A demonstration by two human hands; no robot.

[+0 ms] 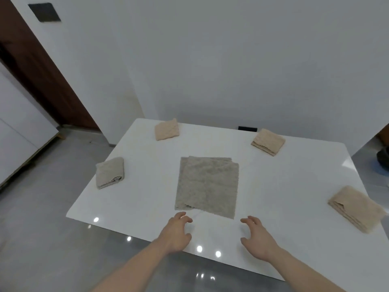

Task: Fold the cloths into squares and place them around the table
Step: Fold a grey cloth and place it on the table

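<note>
A grey-beige cloth (pixel 207 185) lies flat in the middle of the white table (pixel 284 180), folded once with its layers slightly offset. My left hand (pixel 175 234) hovers just short of its near left corner, fingers loosely spread, holding nothing. My right hand (pixel 257 239) hovers near the cloth's near right corner, also relaxed and empty. Folded cloths sit around the table: a grey one at the left edge (pixel 109 172), a pinkish one at the far left (pixel 167 130), a tan one at the far right (pixel 268 142) and a tan one at the right edge (pixel 355 210).
The table's near edge runs under my wrists. Grey tiled floor (pixel 42 228) lies to the left, with a white cabinet (pixel 19 131) and a brown door (pixel 31 66) beyond. A white wall stands behind the table. A dark object sits on the floor at far right (pixel 383 159).
</note>
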